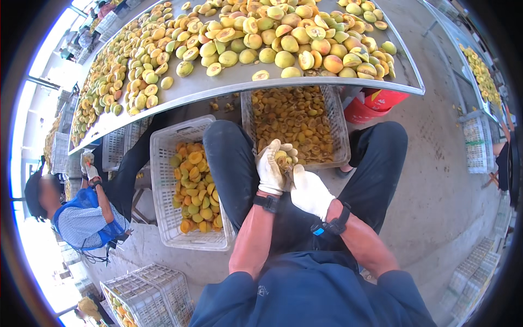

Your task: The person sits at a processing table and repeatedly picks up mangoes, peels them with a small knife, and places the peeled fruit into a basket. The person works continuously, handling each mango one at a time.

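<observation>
My left hand (271, 168), in a white work glove, is cupped around a halved apricot (282, 158) with brownish flesh showing. Close against it, my right hand (309, 191), also gloved, has its fingers curled at the fruit. A thin dark piece, seemingly a small tool (290, 175), shows at the right fingertips; most of it is hidden. Both hands are between my knees, above the near edge of a plastic crate (345, 141) filled with brownish pits and scraps (292, 122). Left of my leg, another white crate (163, 220) holds halved apricots (198, 184).
A metal-edged table (253, 84) spans the front, heaped with whole and cut apricots (286, 43). A red bucket (361, 110) stands beneath its right side. At left sits a co-worker (92, 216) with gloved hands. Behind me on the left is a crate (153, 294).
</observation>
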### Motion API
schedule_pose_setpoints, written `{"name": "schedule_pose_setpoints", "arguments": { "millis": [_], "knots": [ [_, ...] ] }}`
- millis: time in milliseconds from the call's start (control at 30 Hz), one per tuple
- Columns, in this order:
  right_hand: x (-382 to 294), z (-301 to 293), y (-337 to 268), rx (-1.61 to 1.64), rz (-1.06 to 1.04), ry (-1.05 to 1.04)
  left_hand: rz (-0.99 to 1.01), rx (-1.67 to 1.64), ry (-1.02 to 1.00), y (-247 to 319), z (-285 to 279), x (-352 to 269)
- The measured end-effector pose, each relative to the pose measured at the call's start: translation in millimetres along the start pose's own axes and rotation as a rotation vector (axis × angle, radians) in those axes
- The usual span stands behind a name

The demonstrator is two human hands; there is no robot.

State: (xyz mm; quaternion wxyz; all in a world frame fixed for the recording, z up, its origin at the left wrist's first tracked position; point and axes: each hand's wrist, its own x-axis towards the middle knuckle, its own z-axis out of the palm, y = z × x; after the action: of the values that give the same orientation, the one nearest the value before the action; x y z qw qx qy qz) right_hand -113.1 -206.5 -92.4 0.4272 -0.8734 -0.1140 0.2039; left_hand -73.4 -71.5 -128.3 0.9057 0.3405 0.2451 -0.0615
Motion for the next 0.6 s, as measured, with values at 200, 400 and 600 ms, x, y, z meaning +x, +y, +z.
{"name": "schedule_pose_setpoints", "arguments": {
  "millis": [200, 400, 600],
  "knots": [
    [-1, -18, -20, 0.482, 0.292, -0.254, 0.333, 0.242, 0.079, 1, 14, -10],
    [4, 15, 15, 0.080, -0.056, -0.010, -0.090, -0.070, -0.008, 3, 2, -2],
    [3, -11, 8, 0.205, -0.083, -0.168, 0.143, 0.256, -0.062, 5, 5, -11]
  ]
}}
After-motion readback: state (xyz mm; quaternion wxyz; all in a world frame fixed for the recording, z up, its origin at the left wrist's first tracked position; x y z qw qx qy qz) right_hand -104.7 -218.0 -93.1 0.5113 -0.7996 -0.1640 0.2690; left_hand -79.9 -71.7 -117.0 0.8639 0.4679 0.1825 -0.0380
